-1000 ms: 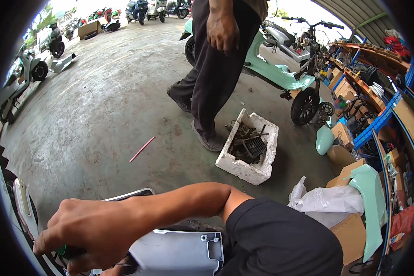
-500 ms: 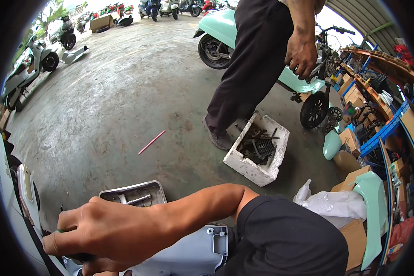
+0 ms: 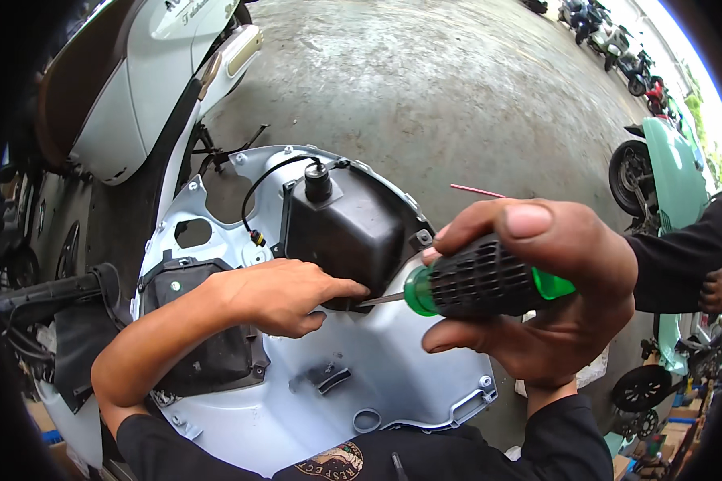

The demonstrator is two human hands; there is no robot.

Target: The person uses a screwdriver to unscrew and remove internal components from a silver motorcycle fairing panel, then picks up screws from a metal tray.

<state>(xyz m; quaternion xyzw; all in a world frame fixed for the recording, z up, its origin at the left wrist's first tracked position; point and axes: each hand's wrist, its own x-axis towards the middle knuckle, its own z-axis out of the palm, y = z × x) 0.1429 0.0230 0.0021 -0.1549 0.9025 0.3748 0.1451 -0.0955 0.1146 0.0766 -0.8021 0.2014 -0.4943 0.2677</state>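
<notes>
The screwdriver (image 3: 473, 280) lies almost level, its thin shaft pointing toward nine o'clock at the foot of the black box (image 3: 341, 228) on the pale blue scooter panel (image 3: 377, 377). The right hand (image 3: 537, 297) clenches its black-and-green handle. The left hand (image 3: 285, 293), nearer the tip, rests loosely curled on the panel, forefinger stretched toward three o'clock, touching the shaft's end.

Scooter repair workshop: concrete floor (image 3: 457, 88), parked scooters (image 3: 666, 172), stripped scooter panel (image 3: 361, 385).
</notes>
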